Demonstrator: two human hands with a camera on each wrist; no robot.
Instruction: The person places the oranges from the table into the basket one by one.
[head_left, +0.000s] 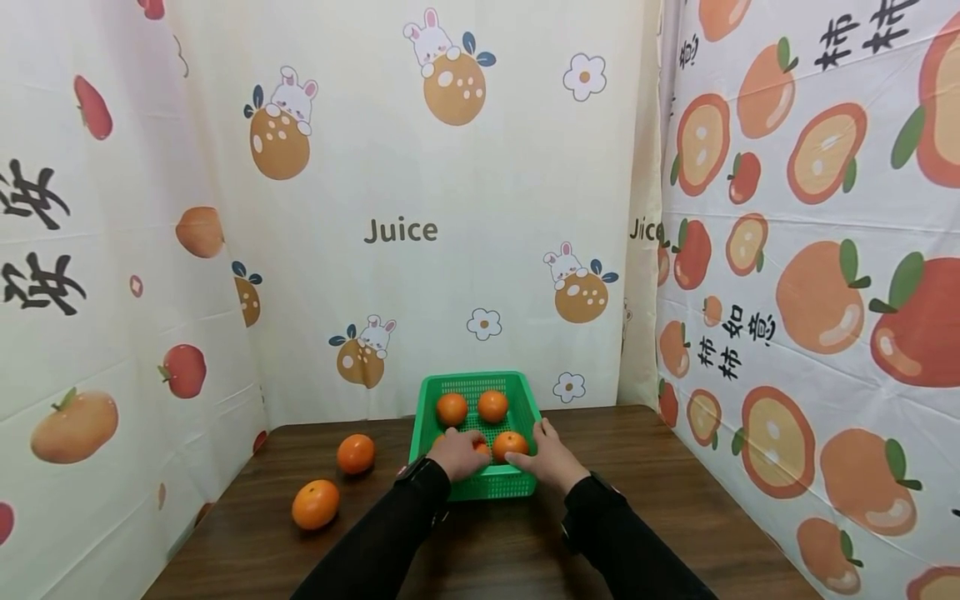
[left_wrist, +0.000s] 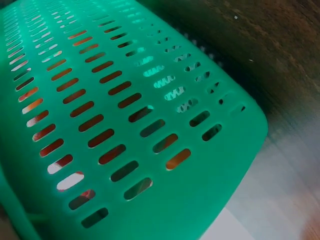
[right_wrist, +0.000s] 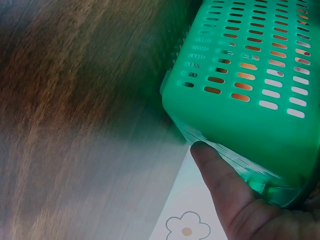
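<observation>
In the head view, a green plastic basket [head_left: 491, 492] stands on the table, with several oranges inside. My left hand [head_left: 456, 454] reaches over its front rim, the fingers curled around an orange [head_left: 482, 451] that is mostly hidden. Orange skin [head_left: 438, 439] also shows past the left side of this hand. At the front right corner, my right hand [head_left: 557, 458] grips the basket's side, thumb over the rim beside another orange [head_left: 510, 446]. In the right wrist view, one finger [right_wrist: 220, 177] lies along the outer wall. The left wrist view shows only the slotted basket wall [left_wrist: 200, 175].
Two oranges, one nearer [head_left: 316, 504] and one farther [head_left: 356, 454], lie on the brown wooden table [head_left: 247, 533] left of the basket. Two more oranges [head_left: 452, 409] sit at the back inside it. Printed curtains [head_left: 495, 208] enclose the table's back and sides.
</observation>
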